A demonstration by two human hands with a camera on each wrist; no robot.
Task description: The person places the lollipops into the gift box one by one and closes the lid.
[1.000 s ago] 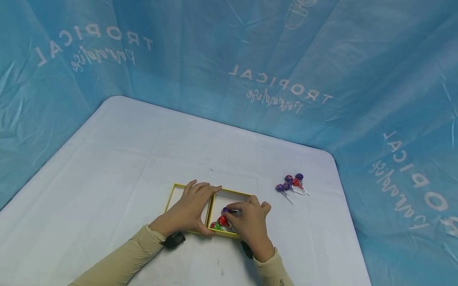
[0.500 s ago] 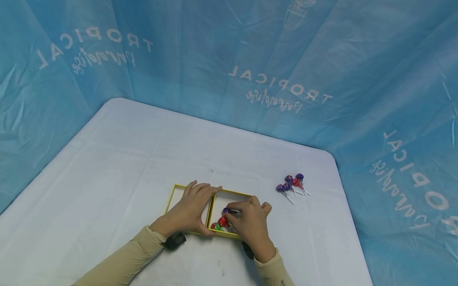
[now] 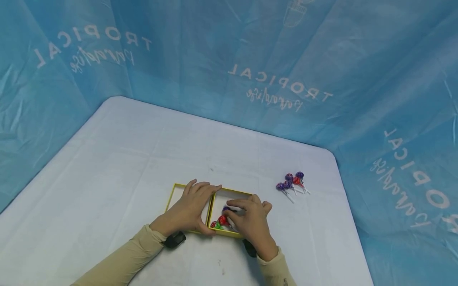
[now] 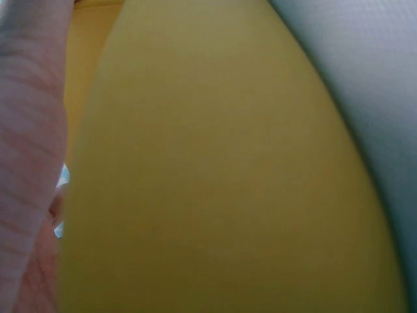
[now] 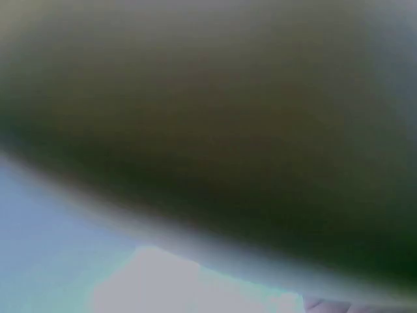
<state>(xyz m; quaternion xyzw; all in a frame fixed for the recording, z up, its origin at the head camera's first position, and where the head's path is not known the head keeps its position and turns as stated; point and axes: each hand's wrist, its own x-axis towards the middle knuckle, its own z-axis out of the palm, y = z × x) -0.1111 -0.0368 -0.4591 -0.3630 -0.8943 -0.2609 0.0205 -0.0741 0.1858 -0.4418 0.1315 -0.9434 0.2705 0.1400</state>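
Note:
In the head view, my left hand [image 3: 189, 208] spans the seam between two shallow yellow-rimmed trays, thumb at the near edge and fingertips at the far edge, gripping the right-hand box [image 3: 229, 234]. Much of the left tray [image 3: 174, 194] is hidden under that hand. My right hand [image 3: 253, 222] is inside the right-hand box, with thumb and forefinger parted around a purple lollipop [image 3: 225, 209]. A red lollipop [image 3: 223, 220] and a green-and-red one [image 3: 214, 225] lie at the box's near left. A yellow box wall [image 4: 228, 156] fills most of the left wrist view.
Several purple and red lollipops [image 3: 289, 183] lie in a bunch on the white table [image 3: 143, 159], right of the boxes. Blue printed cloth [image 3: 200, 59] hangs around the table's far sides. The right wrist view is mostly a dark blur.
My right thumb and forefinger have spread a little apart over the purple lollipop, which stays in the box. The left hand and both trays have not moved.

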